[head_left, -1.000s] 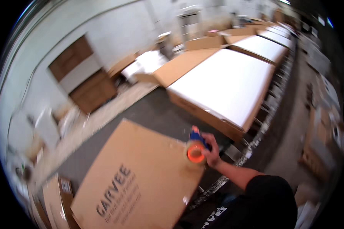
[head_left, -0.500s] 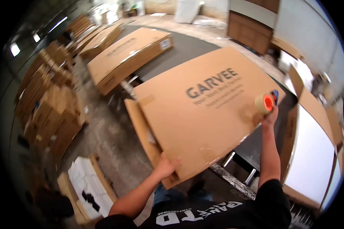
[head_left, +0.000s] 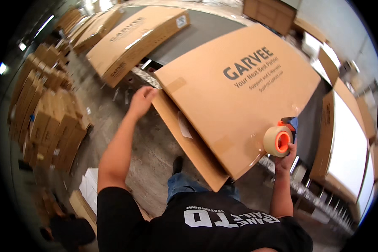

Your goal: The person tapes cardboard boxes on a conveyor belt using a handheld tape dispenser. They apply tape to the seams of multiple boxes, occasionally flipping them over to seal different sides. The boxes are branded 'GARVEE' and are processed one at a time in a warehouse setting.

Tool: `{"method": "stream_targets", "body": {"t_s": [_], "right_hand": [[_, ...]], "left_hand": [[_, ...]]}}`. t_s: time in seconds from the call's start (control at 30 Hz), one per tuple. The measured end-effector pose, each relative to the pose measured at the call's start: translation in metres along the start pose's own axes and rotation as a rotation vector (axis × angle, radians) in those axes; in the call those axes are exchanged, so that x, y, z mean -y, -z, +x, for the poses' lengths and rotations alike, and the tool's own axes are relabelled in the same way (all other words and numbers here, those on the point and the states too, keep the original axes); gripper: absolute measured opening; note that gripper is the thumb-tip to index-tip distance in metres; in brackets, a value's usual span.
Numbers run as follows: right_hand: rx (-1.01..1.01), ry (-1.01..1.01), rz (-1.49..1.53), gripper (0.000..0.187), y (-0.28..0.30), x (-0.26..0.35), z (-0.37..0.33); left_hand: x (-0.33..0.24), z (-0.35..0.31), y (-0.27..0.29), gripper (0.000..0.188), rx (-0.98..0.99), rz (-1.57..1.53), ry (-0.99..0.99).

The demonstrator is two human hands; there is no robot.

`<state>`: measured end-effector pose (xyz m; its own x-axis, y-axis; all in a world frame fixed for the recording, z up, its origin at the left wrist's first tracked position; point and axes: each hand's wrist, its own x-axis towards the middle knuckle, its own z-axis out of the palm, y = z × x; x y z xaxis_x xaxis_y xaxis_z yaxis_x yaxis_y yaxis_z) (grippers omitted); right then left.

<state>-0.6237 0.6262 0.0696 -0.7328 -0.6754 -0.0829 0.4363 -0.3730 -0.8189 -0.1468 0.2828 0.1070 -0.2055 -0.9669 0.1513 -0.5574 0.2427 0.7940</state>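
Note:
A large brown cardboard box [head_left: 239,92] lies in front of me, with dark print on its top. Along its left end a long flap [head_left: 185,134] hangs outward, and a pale paper-like piece shows in the gap behind it. At the flap's far corner is my left hand [head_left: 142,102], fingers loosely bent and nothing in them; whether it touches the cardboard I cannot tell. My right hand [head_left: 286,159] is closed on the handle of a tape dispenser [head_left: 278,142], which has an orange hub, a tan roll and a blue end. It is over the box's near right edge.
Under the box runs a dark conveyor belt [head_left: 214,31] with a metal frame. Another closed carton [head_left: 134,40] sits farther along it. Stacked cartons [head_left: 54,113] stand at the left. Open cartons with white panels [head_left: 348,151] are at the right.
My left hand has let go of the flap's near corner and moved to its far corner. The flap stands farther out. My right hand has brought the tape dispenser nearer to me.

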Motion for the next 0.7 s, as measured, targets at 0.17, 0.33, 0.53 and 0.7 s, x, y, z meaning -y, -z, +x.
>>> {"method": "stream_targets", "body": {"t_s": [0.17, 0.33, 0.53, 0.7], "right_hand": [[-0.313, -0.019, -0.005, 0.049, 0.005, -0.024, -0.137], [-0.535, 0.02, -0.077, 0.058, -0.034, -0.051, -0.277], [-0.764, 0.025, -0.248, 0.062, -0.033, -0.067, -0.401], [-0.831, 0.039, -0.297, 0.062, -0.015, -0.083, -0.441]], "left_hand": [[0.048, 0.145, 0.01, 0.05, 0.171, 0.044, 0.002], [0.078, 0.218, -0.055, 0.067, 0.498, 0.097, 0.176], [0.058, 0.193, -0.071, 0.082, 0.332, 0.543, 0.149], [0.058, 0.101, -0.055, 0.088, 0.289, 0.656, 0.057]]}}
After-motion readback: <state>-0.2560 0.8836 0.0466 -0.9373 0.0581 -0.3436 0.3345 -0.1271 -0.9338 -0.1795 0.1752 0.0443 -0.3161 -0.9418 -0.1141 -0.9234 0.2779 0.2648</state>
